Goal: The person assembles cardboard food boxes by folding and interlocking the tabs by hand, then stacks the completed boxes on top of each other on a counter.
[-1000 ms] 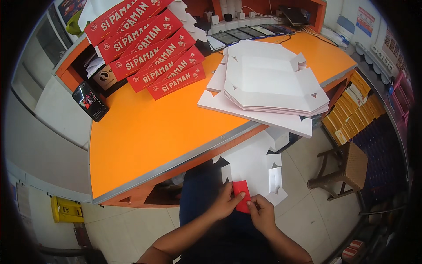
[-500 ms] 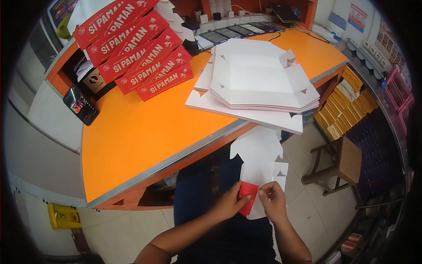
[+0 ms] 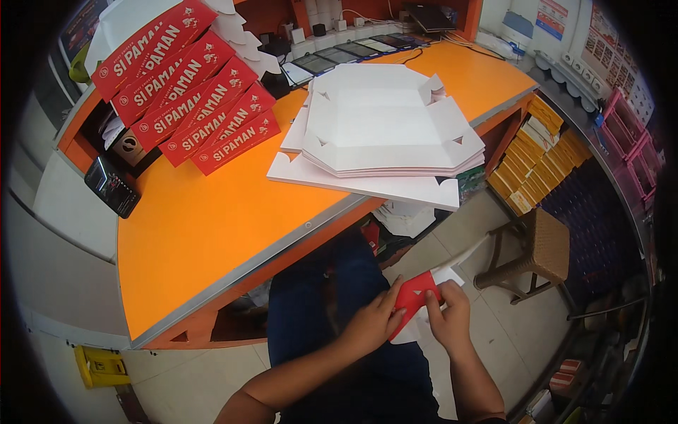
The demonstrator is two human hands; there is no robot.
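Observation:
Over my lap I hold a cardboard box blank (image 3: pixel 417 288), red outside and white inside, turned partly edge-on. My left hand (image 3: pixel 373 319) grips its red part from the left, with the thumb lying on the red face. On the right, my right hand (image 3: pixel 450 311) pinches the blank beside a small white flap. A pile of flat white box blanks (image 3: pixel 385 127) lies on the orange table (image 3: pixel 233 233) beyond my hands. Folded red boxes (image 3: pixel 185 92) with pale lettering are stacked at the table's far left.
A phone (image 3: pixel 111 187) leans at the table's left edge. Several dark flat devices (image 3: pixel 353 51) line the back. To the right stand a brown woven stool (image 3: pixel 540 244) and piled yellow packages (image 3: pixel 540 159). A yellow object (image 3: pixel 100 365) is at lower left.
The blank has turned from showing mostly its white inside to showing more red, partly edge-on. My right hand has moved slightly up and right along it. The whole view has shifted a little.

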